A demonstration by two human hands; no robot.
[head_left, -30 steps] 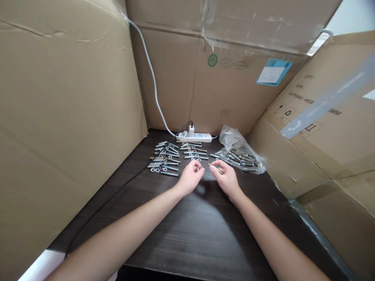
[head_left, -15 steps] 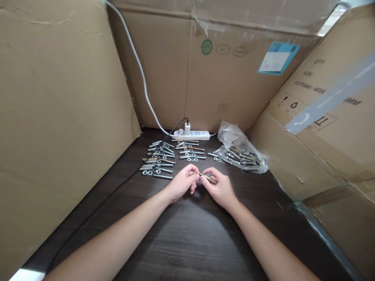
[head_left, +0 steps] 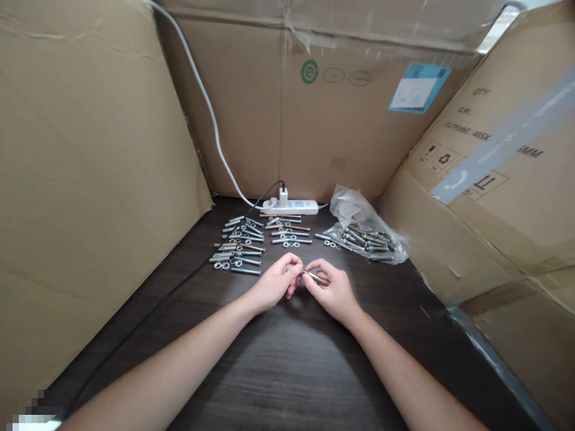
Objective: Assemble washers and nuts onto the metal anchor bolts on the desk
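Note:
Over the dark table, a brass-coloured expansion bolt (head_left: 320,279) lies in the fingers of my right hand (head_left: 333,291), which is closed round its thicker sleeve part. My left hand (head_left: 277,282) pinches the bolt's left end between thumb and fingers. Whether a nut or washer sits in that pinch is hidden. Just beyond my left hand are rows of bolts and metal sleeves (head_left: 246,271), with loose nuts (head_left: 218,266) and washers among them. A second group of bolts (head_left: 291,242) lies straight ahead of both hands.
A clear plastic bag (head_left: 348,206) with many bolts lies at the back right. Behind the rows stands a white power strip (head_left: 309,207) with a plugged-in charger (head_left: 283,195). A black cable (head_left: 148,320) crosses the table's left side. Cardboard boxes (head_left: 242,108) wall in the table.
The whole view has shifted slightly, so things appear a little further left. Both hands stay together on the expansion bolt, with only a small movement of the fingers.

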